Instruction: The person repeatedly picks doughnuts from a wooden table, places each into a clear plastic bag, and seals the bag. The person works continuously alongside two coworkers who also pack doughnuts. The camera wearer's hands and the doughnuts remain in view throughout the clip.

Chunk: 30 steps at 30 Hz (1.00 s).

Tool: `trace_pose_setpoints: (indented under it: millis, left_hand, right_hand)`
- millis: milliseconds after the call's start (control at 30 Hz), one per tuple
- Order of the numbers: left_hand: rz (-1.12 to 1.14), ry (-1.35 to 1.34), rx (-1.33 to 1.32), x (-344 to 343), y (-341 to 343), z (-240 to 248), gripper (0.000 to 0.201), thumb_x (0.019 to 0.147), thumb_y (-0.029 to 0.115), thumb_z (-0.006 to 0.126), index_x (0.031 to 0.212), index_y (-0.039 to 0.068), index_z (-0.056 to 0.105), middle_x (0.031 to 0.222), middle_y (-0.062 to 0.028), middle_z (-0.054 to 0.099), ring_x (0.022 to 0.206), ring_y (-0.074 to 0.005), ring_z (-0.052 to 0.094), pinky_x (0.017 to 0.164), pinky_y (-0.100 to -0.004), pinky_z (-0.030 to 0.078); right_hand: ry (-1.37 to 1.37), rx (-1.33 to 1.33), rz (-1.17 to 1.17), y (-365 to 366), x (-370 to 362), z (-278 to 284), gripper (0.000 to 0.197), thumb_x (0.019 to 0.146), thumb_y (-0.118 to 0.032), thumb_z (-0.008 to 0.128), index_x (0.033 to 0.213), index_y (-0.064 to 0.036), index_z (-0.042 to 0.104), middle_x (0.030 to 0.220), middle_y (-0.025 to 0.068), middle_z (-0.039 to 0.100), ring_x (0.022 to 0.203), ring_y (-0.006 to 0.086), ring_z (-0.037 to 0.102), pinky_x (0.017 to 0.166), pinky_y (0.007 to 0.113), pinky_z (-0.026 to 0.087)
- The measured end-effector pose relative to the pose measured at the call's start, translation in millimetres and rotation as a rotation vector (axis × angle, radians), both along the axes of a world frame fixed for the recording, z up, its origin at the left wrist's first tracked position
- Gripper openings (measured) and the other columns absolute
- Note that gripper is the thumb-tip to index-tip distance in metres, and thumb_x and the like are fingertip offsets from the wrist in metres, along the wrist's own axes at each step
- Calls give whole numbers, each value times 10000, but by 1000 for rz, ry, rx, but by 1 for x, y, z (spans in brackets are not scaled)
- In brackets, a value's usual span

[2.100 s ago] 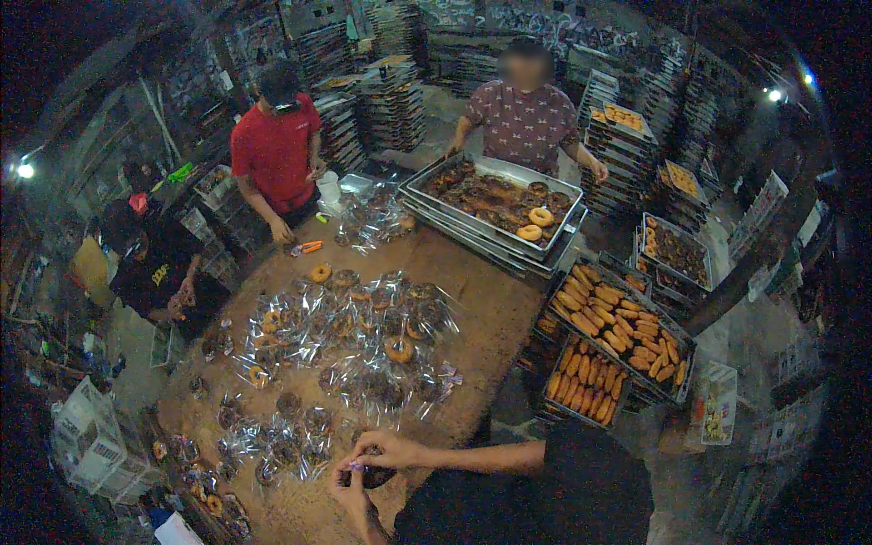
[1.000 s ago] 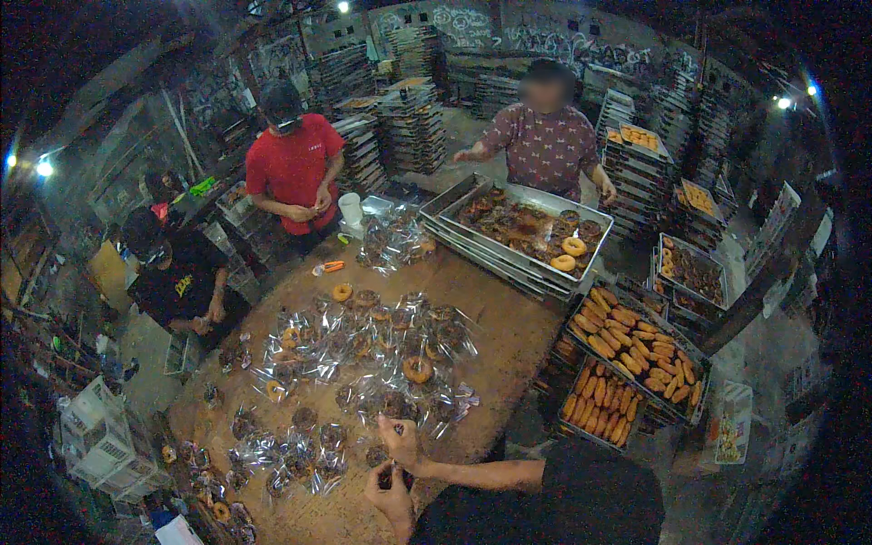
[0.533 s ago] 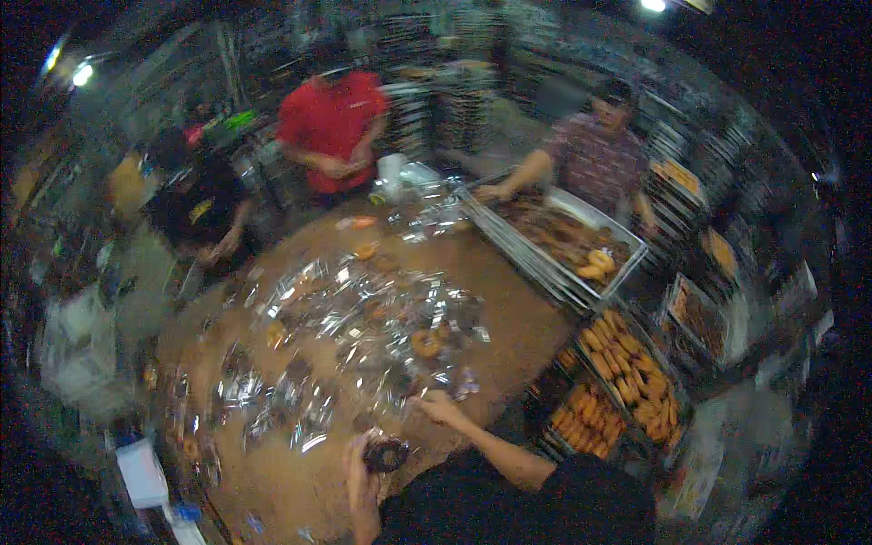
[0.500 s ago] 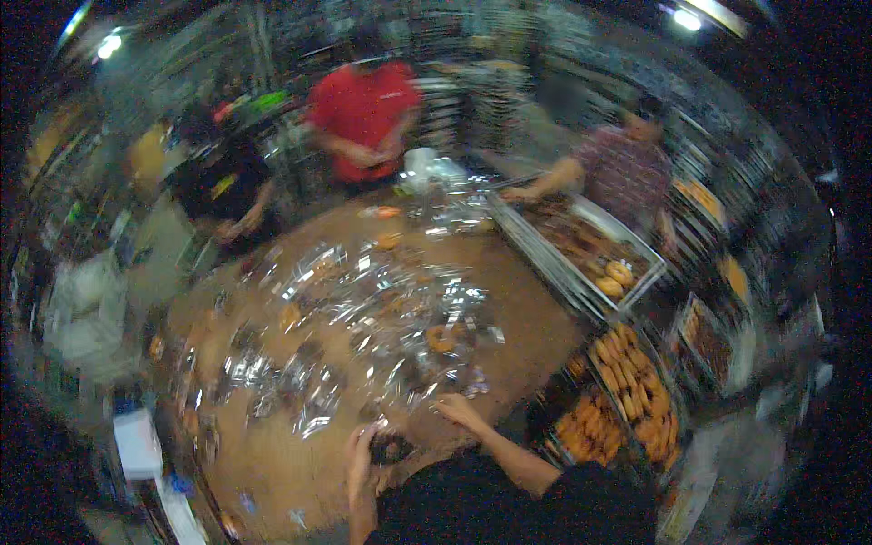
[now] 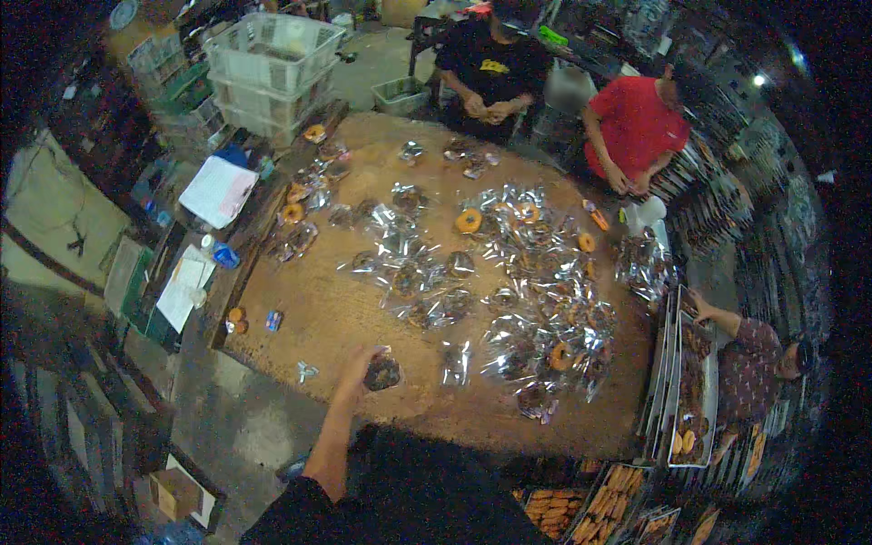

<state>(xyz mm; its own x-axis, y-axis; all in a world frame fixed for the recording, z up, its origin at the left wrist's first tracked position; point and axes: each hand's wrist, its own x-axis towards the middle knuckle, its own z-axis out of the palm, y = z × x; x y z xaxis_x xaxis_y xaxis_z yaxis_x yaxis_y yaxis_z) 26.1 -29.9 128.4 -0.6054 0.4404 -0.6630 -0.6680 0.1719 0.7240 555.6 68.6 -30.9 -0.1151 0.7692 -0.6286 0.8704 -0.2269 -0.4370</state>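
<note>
My left hand (image 5: 357, 365) reaches over the near edge of the wooden table (image 5: 300, 350), its fingers closed on the side of a dark chocolate doughnut (image 5: 382, 374). Something shiny, like clear wrap, shows at its top edge. To the right of that hand lies a clear plastic packet (image 5: 456, 363). Many wrapped doughnuts (image 5: 513, 345) are spread across the middle and right of the table, and an unwrapped-looking golden ring doughnut (image 5: 468, 221) sits farther back. My right hand is out of sight.
Trays of golden doughnuts (image 5: 609, 495) stand at the lower right. One person holds a long tray (image 5: 695, 391) at the table's right edge; two others stand at the far side. White crates (image 5: 272, 68), papers (image 5: 218, 191) and a blue item (image 5: 225, 255) are at the left.
My view has swung left, and the blur has gone. My left hand still has the dark doughnut; my right hand, seen over the table before, has left the view.
</note>
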Motion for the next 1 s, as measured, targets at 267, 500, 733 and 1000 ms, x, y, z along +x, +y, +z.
trace_pose_setpoints:
  millis: [267, 500, 733, 1000]
  left_hand:
    - [496, 25, 443, -154, -33, -51, 373, 947, 377, 564, 1192, 104, 629, 1110, -75, 656, 983, -227, 607, 974, -374, 471]
    - [142, 692, -436, -128, 38, -154, 384, 900, 401, 612, 1052, 52, 653, 1028, -121, 680, 908, -263, 641, 811, -397, 483]
    - [-143, 800, -722, -108, 132, -170, 382, 842, 385, 682, 866, 4, 672, 887, -135, 701, 778, -269, 662, 658, -401, 479]
    - [-167, 821, 268, -60, 115, -36, 192, 833, 132, 646, 694, 74, 527, 670, 3, 505, 661, -93, 490, 631, -322, 437]
  right_hand:
    - [26, 85, -78, -7, -23, 43, 320, 849, -307, 695, 952, -4, 678, 855, 186, 694, 789, 328, 671, 732, 427, 517]
    - [-38, 131, -155, -30, -18, 60, 299, 849, -281, 699, 966, -7, 678, 862, 179, 696, 795, 316, 672, 736, 421, 518]
    - [-86, 277, -259, -47, -2, 82, 279, 850, -255, 703, 980, -10, 677, 869, 173, 699, 802, 304, 673, 741, 414, 518]
    - [235, 460, -106, 32, -90, 124, 292, 826, -202, 737, 1049, -30, 659, 977, 156, 692, 887, 296, 660, 796, 388, 521]
